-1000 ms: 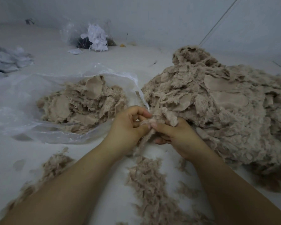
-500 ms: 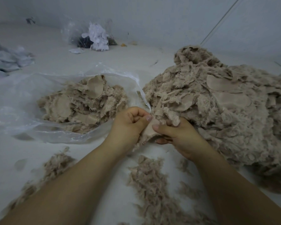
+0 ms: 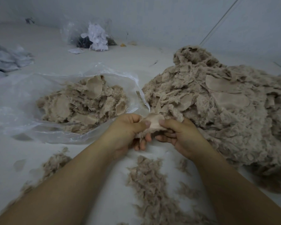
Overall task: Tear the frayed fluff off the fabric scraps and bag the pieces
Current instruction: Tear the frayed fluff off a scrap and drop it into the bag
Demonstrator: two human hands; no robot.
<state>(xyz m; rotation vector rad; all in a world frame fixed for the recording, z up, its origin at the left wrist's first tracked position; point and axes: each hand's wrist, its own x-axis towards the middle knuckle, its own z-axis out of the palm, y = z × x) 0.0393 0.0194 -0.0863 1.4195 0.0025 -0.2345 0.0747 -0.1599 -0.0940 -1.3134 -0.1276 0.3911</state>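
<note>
While both thumbs pinch the scrap [image 3: 153, 123], keep the left hand [image 3: 128, 132] and right hand [image 3: 180, 135] close. Pull only edge fluff; drop it near.

Your left hand [image 3: 128, 129] is bare; no glove, ring or bracelet shows on it; your right hand [image 3: 182, 135] is the same; both forearms run bare from the wrist down to the bottom edge of the head view, so you show no sleeve, cuff, watch or strap anywhere in view; your thumbnails are short and unpainted, each with a pale tip; the other nails are turned away or too blurred to judge; no marks, plasters or tape are visible on either hand or forearm; the rest of your body and clothing lies outside the view.
</note>
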